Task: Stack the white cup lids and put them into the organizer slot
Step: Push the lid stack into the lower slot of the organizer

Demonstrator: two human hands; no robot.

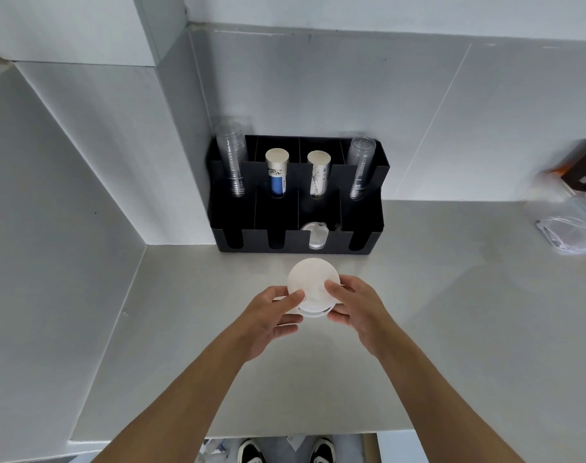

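A stack of white cup lids (311,279) is held above the counter, tilted with its round face toward me. My left hand (271,315) grips the stack's left side and my right hand (355,305) grips its right side. Just beyond stands the black organizer (365,243). In its third front slot from the left, clear lids (316,234) stand on edge. The other front slots look dark and I cannot see anything in them.
The organizer's back row holds two stacks of clear cups (231,162) at the ends and two paper cup stacks (277,172) in the middle. A wall (84,195) closes the left side. A clear plastic container (572,228) sits at the far right. The counter's front edge (284,434) is near my feet.
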